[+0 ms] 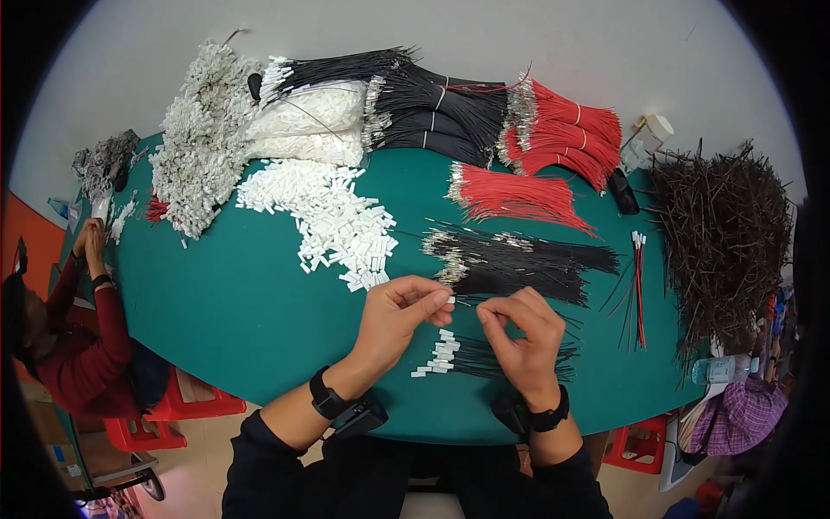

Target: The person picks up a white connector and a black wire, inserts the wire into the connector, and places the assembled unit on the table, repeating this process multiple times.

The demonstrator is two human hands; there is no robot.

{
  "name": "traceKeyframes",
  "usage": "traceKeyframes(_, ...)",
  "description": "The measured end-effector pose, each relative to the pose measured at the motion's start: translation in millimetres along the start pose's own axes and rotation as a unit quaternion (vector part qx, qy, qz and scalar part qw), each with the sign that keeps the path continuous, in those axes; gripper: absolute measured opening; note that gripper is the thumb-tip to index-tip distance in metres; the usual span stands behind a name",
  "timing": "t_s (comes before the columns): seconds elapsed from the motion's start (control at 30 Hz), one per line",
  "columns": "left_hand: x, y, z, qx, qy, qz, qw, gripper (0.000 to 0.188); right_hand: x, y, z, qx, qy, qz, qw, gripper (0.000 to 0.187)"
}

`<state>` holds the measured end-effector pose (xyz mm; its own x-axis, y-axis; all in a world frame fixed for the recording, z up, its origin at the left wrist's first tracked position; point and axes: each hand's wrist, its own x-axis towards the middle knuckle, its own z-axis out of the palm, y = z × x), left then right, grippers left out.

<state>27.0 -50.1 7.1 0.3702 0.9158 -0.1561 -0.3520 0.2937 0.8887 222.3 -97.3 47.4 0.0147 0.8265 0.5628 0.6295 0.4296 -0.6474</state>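
Note:
My left hand (389, 322) pinches a small white connector housing (450, 299) between thumb and fingertips. Just to its right, my right hand (529, 339) is closed in a pinch on a thin black wire (466, 302), whose end points at the housing. I cannot tell whether the wire end is inside it. Below the hands lies a row of black wires with white housings (444, 353) on their left ends. Behind them is a spread of loose black wires (519, 264) with bare metal terminals. A heap of loose white housings (337, 221) lies beyond my left hand.
On the green table (259, 303) are red wire bundles (566, 143), black wire bundles (441, 108), bagged white housings (307, 125) and a grey-white pile (203, 138). A dark wire heap (726, 238) and plastic bottle (724, 370) are right. A co-worker (91, 337) sits left.

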Motion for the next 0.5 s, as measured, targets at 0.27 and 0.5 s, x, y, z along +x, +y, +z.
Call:
traceKeyframes(0.27,0.7,-0.8,-2.5,0.002,-0.021,0.007,1.000,0.017,0.4,0.0,0.6,0.006,-0.011,0.001,1.000,0.015)
traceKeyframes(0.5,-1.4,7.8,1.9,0.002,-0.040,-0.019,0.999,0.016,0.1,1.3,-0.4,-0.006,-0.006,0.008,1.000,0.015)
